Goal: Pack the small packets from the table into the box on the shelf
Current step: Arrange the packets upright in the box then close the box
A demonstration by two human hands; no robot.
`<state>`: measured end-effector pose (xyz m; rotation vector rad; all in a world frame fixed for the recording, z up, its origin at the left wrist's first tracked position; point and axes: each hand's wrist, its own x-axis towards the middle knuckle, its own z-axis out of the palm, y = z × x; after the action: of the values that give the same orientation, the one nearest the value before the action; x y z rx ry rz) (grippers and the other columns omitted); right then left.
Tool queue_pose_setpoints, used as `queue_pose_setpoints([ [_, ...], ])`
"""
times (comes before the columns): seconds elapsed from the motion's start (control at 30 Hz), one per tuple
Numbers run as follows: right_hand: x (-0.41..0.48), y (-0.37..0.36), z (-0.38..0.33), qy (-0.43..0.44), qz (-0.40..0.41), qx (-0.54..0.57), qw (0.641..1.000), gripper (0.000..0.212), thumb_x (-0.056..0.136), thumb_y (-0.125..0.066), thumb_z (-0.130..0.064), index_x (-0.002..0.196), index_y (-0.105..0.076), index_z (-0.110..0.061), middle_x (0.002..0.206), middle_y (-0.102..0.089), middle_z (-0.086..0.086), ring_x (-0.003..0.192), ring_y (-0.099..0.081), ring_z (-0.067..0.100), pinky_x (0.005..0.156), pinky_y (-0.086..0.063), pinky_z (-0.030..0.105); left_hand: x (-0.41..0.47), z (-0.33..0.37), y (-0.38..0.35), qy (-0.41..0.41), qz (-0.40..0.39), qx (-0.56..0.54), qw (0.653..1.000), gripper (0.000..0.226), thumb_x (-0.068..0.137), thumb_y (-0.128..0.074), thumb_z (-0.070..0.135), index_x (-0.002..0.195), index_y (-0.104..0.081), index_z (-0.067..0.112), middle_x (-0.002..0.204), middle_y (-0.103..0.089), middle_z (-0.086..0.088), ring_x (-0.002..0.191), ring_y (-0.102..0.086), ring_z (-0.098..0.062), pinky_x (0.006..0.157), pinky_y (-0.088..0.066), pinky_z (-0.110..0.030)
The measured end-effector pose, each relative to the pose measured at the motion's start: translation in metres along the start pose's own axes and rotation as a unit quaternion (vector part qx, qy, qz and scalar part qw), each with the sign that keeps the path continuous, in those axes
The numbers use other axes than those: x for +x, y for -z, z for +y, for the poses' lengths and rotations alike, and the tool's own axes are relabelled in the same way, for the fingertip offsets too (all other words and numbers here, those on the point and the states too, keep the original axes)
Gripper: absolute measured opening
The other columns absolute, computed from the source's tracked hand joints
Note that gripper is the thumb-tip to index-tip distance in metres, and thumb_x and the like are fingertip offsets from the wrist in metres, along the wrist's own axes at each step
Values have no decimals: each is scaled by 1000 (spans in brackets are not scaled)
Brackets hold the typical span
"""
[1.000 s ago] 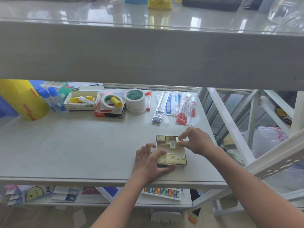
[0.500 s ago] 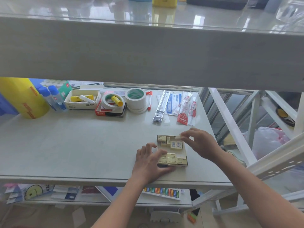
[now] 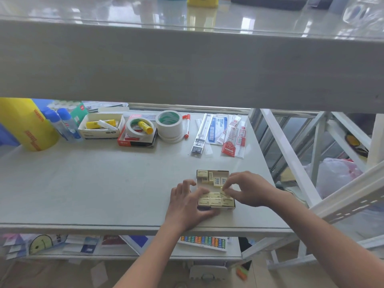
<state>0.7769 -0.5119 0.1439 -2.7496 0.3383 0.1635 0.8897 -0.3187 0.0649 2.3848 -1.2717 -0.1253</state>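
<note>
Since half a second ago, my right hand point(image 3: 247, 189) has come down from the box's far right corner to its middle, fingertips now pinched on a small cream packet point(image 3: 224, 192) at the right side of the box point(image 3: 216, 207). That packet sits tilted, just above the near row of packets point(image 3: 214, 201), touching them. My left hand point(image 3: 188, 202) stays where it was, on the box's left wall, fingers curled over the rim and resting on the near row; the thumb presses the front wall near the shelf edge. It holds the box itself, fingers partly spread.

Inside the box, a second group of packets point(image 3: 212, 177) lies at the far end, some flat, some standing on edge with barcodes showing. Bare box floor shows between the two groups.

The box rests on the white shelf point(image 3: 104, 183), near its front edge and toward the right. Well behind it lie tape rolls point(image 3: 168, 125), a red marker point(image 3: 187, 126) and flat plastic sleeves of stationery point(image 3: 220, 134). At the far left stands a big yellow roll point(image 3: 22, 123).
</note>
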Motion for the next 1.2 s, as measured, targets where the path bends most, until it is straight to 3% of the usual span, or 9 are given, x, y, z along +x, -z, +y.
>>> queue_pose_setpoints([
  [0.07, 2, 0, -1, -36, 2, 20, 999, 16, 82, -65, -48, 87, -70, -34, 95, -66, -17, 83, -56, 4, 73, -49, 30, -1, 0, 0, 1, 1, -1, 1000, 72, 60, -37, 93, 115, -44, 48, 120, -25, 9, 114, -29, -14, 102, -27, -35],
  [0.17, 4, 1, -1, -64, -3, 88, 994, 9, 79, -70, -34, 87, -72, -30, 90, -67, -18, 83, -59, 0, 78, -52, 30, -1, 0, 1, 1, 1, -1, 1000, 72, 60, -39, 93, 116, -44, 47, 120, -26, 8, 114, -30, -14, 103, -28, -35],
  [0.47, 3, -7, -1, -88, -9, 210, 974, 16, 80, -74, -10, 95, -74, -17, 89, -73, -8, 81, -66, -6, 73, -50, 11, -1, 0, 1, 2, 4, 0, 1000, 73, 60, -39, 92, 116, -46, 46, 120, -27, 9, 114, -32, -15, 102, -29, -35],
  [0.6, 2, -17, -13, -127, 15, 129, 983, 14, 81, -70, -14, 86, -76, -25, 83, -70, -13, 78, -64, 2, 76, -56, 27, 0, 0, 0, 2, 12, -5, 1000, 72, 59, -39, 93, 114, -46, 46, 118, -27, 9, 110, -33, -14, 100, -28, -34],
  [0.73, 17, 3, -17, -153, -39, 107, 982, 14, 71, -74, -16, 71, -73, -30, 71, -71, -14, 53, -66, 11, 47, -52, 25, -1, 1, 0, 0, 10, -3, 1000, 74, 59, -38, 93, 115, -46, 46, 119, -27, 9, 110, -32, -14, 101, -27, -33],
  [0.87, 26, 15, -10, -176, 66, 97, 977, 18, 64, -81, -34, 79, -72, -29, 72, -68, -13, 69, -65, 8, 58, -53, 29, -1, 1, 1, 4, 9, -13, 1000, 73, 59, -38, 93, 115, -44, 47, 119, -26, 10, 110, -32, -14, 101, -26, -33],
  [0.97, 30, 3, -9, -175, 12, 3, 984, 37, 64, -79, -45, 96, -71, -28, 85, -64, -10, 77, -61, 13, 56, -41, 26, -2, 0, 1, 0, 6, -8, 1000, 72, 59, -39, 91, 116, -45, 46, 120, -27, 9, 110, -33, -14, 102, -26, -33],
  [1.07, 33, 1, -8, -150, 3, -35, 988, 37, 64, -76, -50, 93, -72, -28, 87, -63, -7, 77, -59, 15, 53, -35, 26, -1, -1, 0, -3, 9, -10, 1000, 72, 60, -41, 90, 116, -45, 45, 120, -28, 8, 110, -33, -14, 102, -27, -33],
  [1.2, 27, 10, -6, -92, -22, -54, 994, 30, 72, -67, -50, 82, -71, -22, 83, -62, -4, 76, -59, 17, 59, -47, 32, 0, 0, 1, -4, 7, -20, 1000, 72, 58, -45, 89, 116, -44, 47, 118, -28, 10, 110, -35, -13, 100, -29, -32],
])
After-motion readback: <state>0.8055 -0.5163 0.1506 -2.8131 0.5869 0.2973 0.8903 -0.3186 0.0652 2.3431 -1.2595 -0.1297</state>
